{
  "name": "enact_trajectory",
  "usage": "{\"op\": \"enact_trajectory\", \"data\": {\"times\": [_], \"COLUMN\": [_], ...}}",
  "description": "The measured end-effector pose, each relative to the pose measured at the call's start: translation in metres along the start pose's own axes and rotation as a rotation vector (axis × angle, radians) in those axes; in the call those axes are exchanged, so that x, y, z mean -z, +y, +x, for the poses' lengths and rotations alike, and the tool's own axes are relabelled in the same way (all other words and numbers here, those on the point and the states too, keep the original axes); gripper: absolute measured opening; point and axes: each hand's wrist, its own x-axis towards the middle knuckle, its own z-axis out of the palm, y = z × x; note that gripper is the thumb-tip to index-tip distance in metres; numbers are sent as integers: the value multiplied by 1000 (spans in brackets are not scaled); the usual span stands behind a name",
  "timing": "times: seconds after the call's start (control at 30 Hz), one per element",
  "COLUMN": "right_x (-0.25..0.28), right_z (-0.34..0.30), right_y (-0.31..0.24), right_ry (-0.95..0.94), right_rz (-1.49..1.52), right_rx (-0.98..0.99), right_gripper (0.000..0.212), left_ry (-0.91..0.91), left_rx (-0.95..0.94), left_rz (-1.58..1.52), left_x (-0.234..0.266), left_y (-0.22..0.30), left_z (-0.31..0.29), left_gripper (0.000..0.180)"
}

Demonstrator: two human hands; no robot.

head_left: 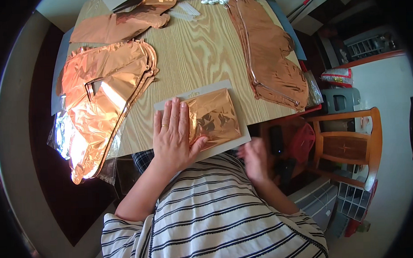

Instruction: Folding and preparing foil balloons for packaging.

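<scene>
My left hand (pixel 174 134) lies flat with fingers outstretched on the left part of a folded copper-coloured foil balloon (pixel 217 117). Under the folded foil is a pale card (pixel 227 86) with a hanging slot at its far edge. The card sits at the near edge of the table, its near side sticking out over my lap. Just off the card's near right corner is my right hand (pixel 255 158), smeared by motion. Its fingers are too blurred to read, and I see nothing in them.
Flat copper foil balloons lie stacked on the left side (pixel 105 87) of the wooden table (pixel 197 47), with another foil piece (pixel 116 27) behind. A long foil stack (pixel 272 54) covers the right. Small white pieces (pixel 214 0) and clear strips (pixel 184 11) lie far back. A wooden chair (pixel 346 144) stands right.
</scene>
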Motion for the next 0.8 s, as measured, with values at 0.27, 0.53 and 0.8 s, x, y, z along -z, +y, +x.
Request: {"op": "enact_trajectory", "data": {"times": [0.27,0.53,0.8], "right_x": [-92,-79,-73], "right_z": [11,3,-11], "right_y": [-5,-22,-57], "right_ry": [-237,-163,-234], "right_rz": [226,106,66], "right_rx": [-14,-63,-139], "right_gripper": [41,28,22], "left_ry": [13,34,-876], "left_rx": [-12,128,319], "left_rz": [0,-389,-881], "left_x": [1,59,85], "left_y": [-1,-28,-39], "left_z": [1,36,112], "left_gripper": [93,72,35]}}
